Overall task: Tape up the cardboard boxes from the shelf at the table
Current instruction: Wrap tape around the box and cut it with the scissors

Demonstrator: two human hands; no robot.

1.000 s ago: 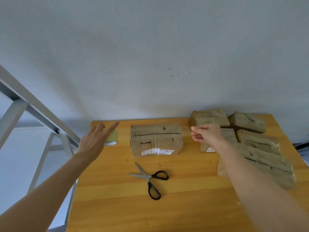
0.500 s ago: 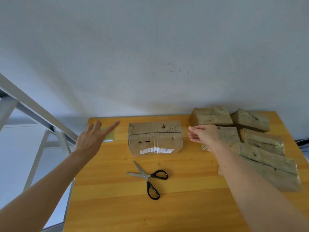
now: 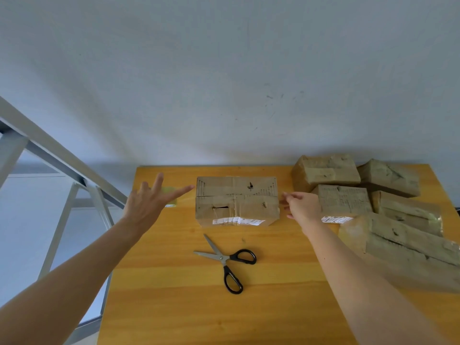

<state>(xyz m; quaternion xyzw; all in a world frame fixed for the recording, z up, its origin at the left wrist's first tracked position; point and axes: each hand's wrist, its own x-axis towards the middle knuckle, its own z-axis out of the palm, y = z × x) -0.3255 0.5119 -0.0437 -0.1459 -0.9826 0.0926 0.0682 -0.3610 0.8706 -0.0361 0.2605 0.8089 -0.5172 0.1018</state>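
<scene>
brown cardboard box: far-centre on yellow wooden table | left hand: just left of box, fingers spread wide, holding nothing | right hand: at box's right end, fingers loosely bent, grip cannot tell | black-handled scissors: near side of box

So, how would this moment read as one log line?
left hand open by tape | right hand beside middle box | scissors idle

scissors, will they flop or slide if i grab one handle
The scissors lie with blades apart, so lifting one black loop would probably let the other half swing. They lie flat, so rolling seems unlikely; on the smooth table a push would likely slide them.
</scene>
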